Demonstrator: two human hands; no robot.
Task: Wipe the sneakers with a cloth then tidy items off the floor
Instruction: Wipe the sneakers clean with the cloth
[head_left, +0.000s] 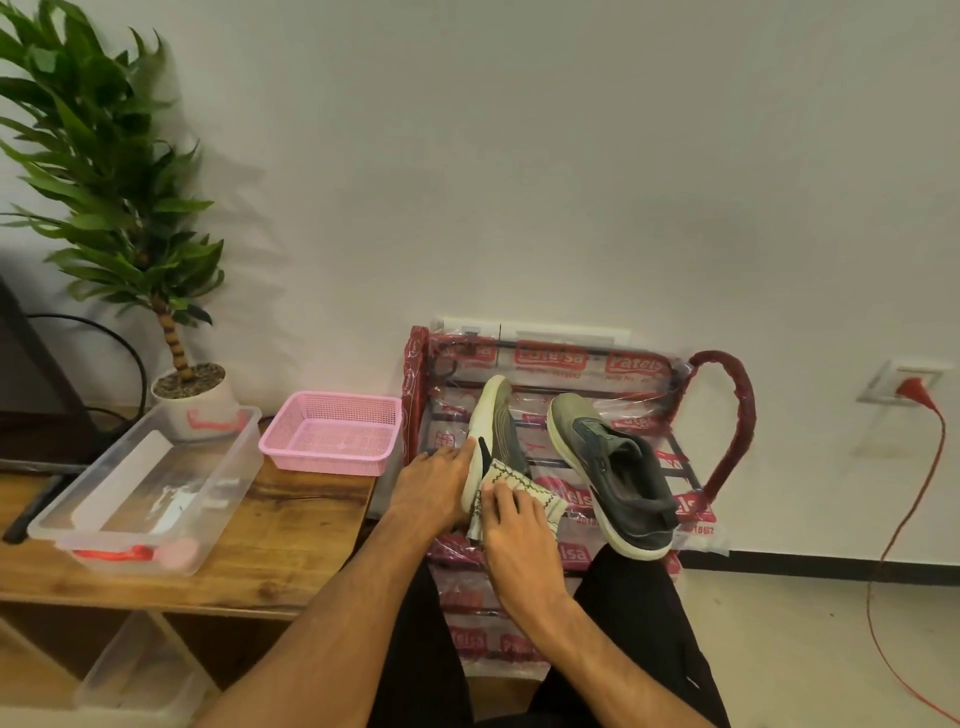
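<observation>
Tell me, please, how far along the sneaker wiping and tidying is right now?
Nothing looks clearly finished. In hand: the left hand holds one sneaker while the right hand presses the cloth against its side. Left: the second sneaker lies on the wrapped rack, whether wiped I cannot tell, and the tidying shows no sign of starting.

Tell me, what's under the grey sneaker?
The grey sneaker lies on the plastic-wrapped shoe rack, red labels showing around it. The shelf directly beneath its sole is hidden.
</observation>
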